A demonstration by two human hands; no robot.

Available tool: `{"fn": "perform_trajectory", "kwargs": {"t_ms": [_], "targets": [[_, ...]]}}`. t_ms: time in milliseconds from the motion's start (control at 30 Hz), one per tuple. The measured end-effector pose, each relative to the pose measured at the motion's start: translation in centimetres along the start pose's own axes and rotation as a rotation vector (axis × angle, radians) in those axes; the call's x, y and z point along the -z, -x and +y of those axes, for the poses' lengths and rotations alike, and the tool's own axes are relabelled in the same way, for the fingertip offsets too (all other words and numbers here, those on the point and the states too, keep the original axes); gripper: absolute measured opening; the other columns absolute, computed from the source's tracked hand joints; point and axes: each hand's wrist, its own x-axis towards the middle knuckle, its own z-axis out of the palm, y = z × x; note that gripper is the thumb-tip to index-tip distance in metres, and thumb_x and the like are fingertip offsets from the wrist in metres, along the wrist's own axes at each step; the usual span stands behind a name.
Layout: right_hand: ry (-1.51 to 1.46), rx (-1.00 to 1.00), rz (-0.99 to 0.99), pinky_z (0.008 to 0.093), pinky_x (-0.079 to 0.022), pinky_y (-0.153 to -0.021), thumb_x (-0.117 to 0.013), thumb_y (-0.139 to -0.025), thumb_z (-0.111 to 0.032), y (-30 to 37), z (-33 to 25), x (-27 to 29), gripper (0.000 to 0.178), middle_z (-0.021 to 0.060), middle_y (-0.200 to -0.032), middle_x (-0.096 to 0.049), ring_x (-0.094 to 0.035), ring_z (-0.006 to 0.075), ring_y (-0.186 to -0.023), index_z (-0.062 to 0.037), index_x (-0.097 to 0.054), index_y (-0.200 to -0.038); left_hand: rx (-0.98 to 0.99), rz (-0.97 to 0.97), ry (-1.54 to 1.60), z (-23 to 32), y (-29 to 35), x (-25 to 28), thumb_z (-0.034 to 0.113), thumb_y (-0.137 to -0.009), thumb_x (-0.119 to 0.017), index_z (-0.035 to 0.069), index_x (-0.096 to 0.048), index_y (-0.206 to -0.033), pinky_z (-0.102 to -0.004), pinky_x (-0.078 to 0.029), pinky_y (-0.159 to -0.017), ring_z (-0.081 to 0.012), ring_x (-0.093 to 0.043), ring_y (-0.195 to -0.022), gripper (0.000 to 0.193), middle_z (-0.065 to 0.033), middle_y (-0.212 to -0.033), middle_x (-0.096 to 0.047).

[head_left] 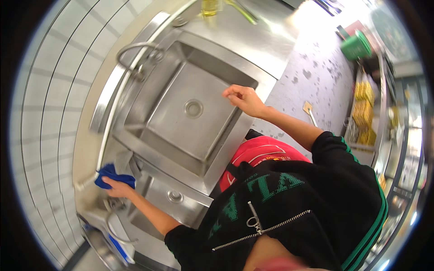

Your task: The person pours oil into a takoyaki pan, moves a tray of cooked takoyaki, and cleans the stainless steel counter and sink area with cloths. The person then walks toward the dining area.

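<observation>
At the back ledge by the wall, my left hand (119, 188) grips a blue cloth (111, 175), which bunches up against the end of a white pipe (118, 97). A grey cloth (126, 161) lies on the rim right beside it. My right hand (246, 100) hangs over the right side of the large steel sink (187, 131), its fingers curled in and nothing visible in them. The large basin holds no objects, and its round drain (193, 108) shows in the middle. To the near left is a smaller basin (156, 197) with its own drain.
A curved faucet (140, 45) rises behind the large sink. Far off on the steel counter stand a yellow bottle (209, 7) and a green-handled tool (244, 12). On the right, a green container (356, 46) sits above a shelf of yellow packages (363, 110). A metal bowl (101, 247) is at lower left.
</observation>
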Motion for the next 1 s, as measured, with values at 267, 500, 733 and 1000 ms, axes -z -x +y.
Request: {"fn": "perform_trajectory", "kwargs": {"t_ms": [267, 500, 733, 1000], "targets": [[0.098, -0.228, 0.129, 0.0258, -0.047, -0.062, -0.051, -0.081, -0.006, 0.5, 7.4, 12.1, 0.017, 0.0031, -0.074, -0.062, -0.055, 0.0085, -0.065, -0.0054, -0.062, -0.094, -0.091, 0.113, -0.461, -6.5, -4.9, -10.1, 0.043, -0.082, -0.058, -0.012, -0.056, -0.103, -0.0428, -0.048, -0.075, -0.0405, -0.059, -0.087, 0.058, -0.0291, -0.095, -0.060], [0.308, -0.080, 0.302, 0.0317, -0.047, -0.075, -0.057, -0.079, -0.019, -12.2, 11.4, 27.1, 0.024, 0.0084, -0.091, -0.064, -0.060, 0.0184, -0.079, -0.0075, -0.062, -0.100, 0.004, 0.150, -0.079, 12.7, 7.9, -13.7, 0.034, -0.083, -0.061, -0.012, -0.058, -0.099, -0.0415, -0.050, -0.069, -0.0320, -0.061, -0.075, 0.049, -0.0245, -0.089, -0.063], [0.782, 0.111, 0.213, 0.0445, -0.034, -0.096, -0.061, -0.077, -0.033, -32.0, 19.1, 38.3, 0.046, 0.0150, -0.132, -0.039, -0.036, 0.0345, -0.118, -0.0234, -0.053, -0.121, -0.155, -0.375, 0.116, 32.8, 31.2, -37.6, 0.021, -0.082, -0.063, -0.010, -0.058, -0.100, -0.0355, -0.047, -0.076, -0.0239, -0.060, -0.080, 0.037, -0.0186, -0.093, -0.064], [0.752, 0.231, 0.130, 0.0467, -0.027, -0.101, -0.061, -0.079, -0.031, -38.9, 24.1, 45.1, 0.050, 0.0193, -0.137, -0.031, -0.031, 0.0388, -0.122, -0.0173, -0.048, -0.125, -0.558, -0.898, -0.063, 41.6, 48.9, -63.2, 0.025, -0.072, -0.070, 0.004, -0.061, -0.098, -0.0386, -0.044, -0.077, -0.0305, -0.057, -0.087, 0.034, -0.0125, -0.093, -0.063]]}}
